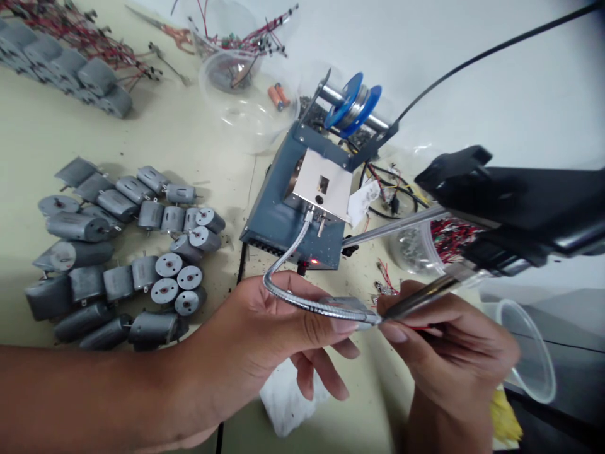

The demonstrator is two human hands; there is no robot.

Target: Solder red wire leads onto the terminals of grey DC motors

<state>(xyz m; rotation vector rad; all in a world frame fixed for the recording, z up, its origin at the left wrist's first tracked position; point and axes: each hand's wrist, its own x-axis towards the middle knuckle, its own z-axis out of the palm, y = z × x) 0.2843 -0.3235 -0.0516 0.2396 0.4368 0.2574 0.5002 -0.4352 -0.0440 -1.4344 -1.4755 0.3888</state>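
My left hand (302, 334) is closed on a grey motor (347, 306), partly hidden behind the fingers and a flexible metal tube. That tube (283, 291) curves from the metal block on the blue-grey soldering machine (269, 221) to the motor's right end. There it meets the tip of a soldering iron (425, 293), which slants down from a black holder. Close beside the tip, my right hand (449, 334) pinches a thin red wire (428, 328); its end is hidden by fingers and iron.
Many loose motors (118, 284) lie at the left, with a row of wired ones at top left. Clear tubs (248, 129) stand behind. A black arm (529, 202) hangs at the right. White cloth (290, 400) lies below my hands.
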